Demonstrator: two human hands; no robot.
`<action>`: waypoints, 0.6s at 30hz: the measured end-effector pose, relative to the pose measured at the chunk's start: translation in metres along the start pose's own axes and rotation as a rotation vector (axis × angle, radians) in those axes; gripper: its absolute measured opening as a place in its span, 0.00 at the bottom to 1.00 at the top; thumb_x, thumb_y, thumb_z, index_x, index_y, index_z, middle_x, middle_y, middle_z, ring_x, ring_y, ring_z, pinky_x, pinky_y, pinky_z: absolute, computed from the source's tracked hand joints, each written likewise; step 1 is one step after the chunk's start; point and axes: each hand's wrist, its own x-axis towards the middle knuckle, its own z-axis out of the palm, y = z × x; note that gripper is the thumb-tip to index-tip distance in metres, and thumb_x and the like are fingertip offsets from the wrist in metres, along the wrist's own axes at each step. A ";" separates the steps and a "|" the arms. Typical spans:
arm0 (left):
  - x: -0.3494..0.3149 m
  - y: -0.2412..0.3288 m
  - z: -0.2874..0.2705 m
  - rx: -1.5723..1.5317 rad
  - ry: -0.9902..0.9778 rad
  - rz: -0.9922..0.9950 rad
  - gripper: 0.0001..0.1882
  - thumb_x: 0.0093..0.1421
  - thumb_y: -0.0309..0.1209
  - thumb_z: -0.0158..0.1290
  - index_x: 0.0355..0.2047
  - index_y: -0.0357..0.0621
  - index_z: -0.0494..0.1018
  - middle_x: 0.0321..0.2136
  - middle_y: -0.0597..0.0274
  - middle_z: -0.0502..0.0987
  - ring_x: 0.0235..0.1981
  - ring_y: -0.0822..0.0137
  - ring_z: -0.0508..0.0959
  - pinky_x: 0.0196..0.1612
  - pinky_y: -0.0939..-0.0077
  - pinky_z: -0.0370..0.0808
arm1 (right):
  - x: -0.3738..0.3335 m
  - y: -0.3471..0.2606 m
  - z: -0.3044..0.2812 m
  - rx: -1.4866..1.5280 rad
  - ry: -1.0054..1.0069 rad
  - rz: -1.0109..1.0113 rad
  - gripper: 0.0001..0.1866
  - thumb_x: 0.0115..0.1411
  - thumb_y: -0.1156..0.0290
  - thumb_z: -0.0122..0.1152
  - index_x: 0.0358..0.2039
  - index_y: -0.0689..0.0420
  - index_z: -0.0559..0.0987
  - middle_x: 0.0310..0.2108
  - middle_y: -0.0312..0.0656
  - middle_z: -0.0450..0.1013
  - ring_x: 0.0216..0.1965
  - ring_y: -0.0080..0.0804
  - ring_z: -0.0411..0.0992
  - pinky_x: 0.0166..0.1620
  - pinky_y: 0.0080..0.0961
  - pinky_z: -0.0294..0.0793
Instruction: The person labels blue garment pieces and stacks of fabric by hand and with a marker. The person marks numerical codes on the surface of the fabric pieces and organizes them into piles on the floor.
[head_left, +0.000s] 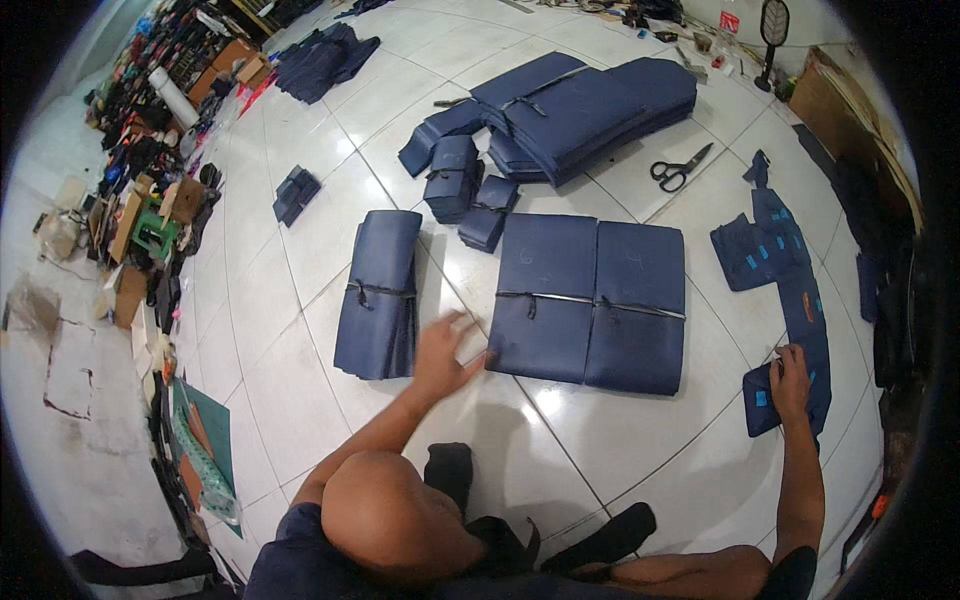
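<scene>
My left hand (445,356) is open, fingers spread, over the tiles between a tall folded dark blue fabric bundle (375,330) and a wide pair of tied fabric stacks (545,345). Its fingertips are close to the wide pair's left edge. On the right, my right hand (790,382) rests on a small dark blue fabric piece (760,418), which lies against a long dark blue fabric strip (800,300) with bright blue labels. The right fingers are bent together; a tiny pale bit shows at them, too small to name. Dark cords tie the bundles.
Black-handled scissors (682,168) lie beyond the wide pair. Farther off are a large tied fabric stack (590,115), smaller tied bundles (452,180), a small fabric pile (296,195) and another pile (325,62). Clutter lines the left wall; a board (850,125) leans at right.
</scene>
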 end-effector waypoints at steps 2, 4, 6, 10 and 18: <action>0.012 -0.047 -0.023 0.039 0.158 -0.191 0.27 0.53 0.41 0.64 0.50 0.39 0.74 0.46 0.44 0.76 0.49 0.45 0.75 0.55 0.53 0.69 | -0.003 -0.017 -0.010 0.038 0.040 -0.045 0.15 0.60 0.74 0.59 0.48 0.60 0.76 0.50 0.51 0.69 0.51 0.52 0.71 0.52 0.39 0.74; 0.010 -0.103 -0.038 0.015 0.269 -0.501 0.29 0.54 0.43 0.63 0.50 0.35 0.73 0.47 0.42 0.76 0.50 0.44 0.74 0.56 0.54 0.68 | -0.008 -0.017 -0.013 0.022 0.124 -0.140 0.15 0.58 0.75 0.61 0.47 0.60 0.76 0.47 0.51 0.70 0.49 0.51 0.72 0.50 0.39 0.75; -0.031 -0.191 -0.068 0.059 0.260 -0.745 0.42 0.53 0.52 0.63 0.59 0.33 0.67 0.54 0.38 0.71 0.57 0.43 0.70 0.61 0.56 0.65 | 0.003 -0.068 -0.012 0.101 0.062 -0.150 0.16 0.54 0.76 0.63 0.44 0.60 0.77 0.44 0.51 0.71 0.47 0.51 0.72 0.49 0.40 0.75; -0.054 -0.228 -0.061 -0.688 -0.172 -1.039 0.48 0.58 0.56 0.60 0.64 0.29 0.59 0.59 0.42 0.67 0.60 0.52 0.69 0.62 0.63 0.66 | 0.001 -0.126 -0.029 0.193 -0.081 -0.159 0.09 0.56 0.69 0.58 0.37 0.56 0.78 0.39 0.46 0.70 0.40 0.47 0.71 0.44 0.39 0.74; -0.061 -0.222 -0.040 -0.571 -0.072 -0.999 0.44 0.60 0.59 0.55 0.60 0.29 0.63 0.52 0.40 0.73 0.50 0.51 0.75 0.55 0.63 0.71 | -0.068 -0.259 -0.017 0.220 -0.887 -0.432 0.16 0.69 0.61 0.44 0.48 0.53 0.75 0.42 0.54 0.76 0.47 0.52 0.74 0.51 0.47 0.72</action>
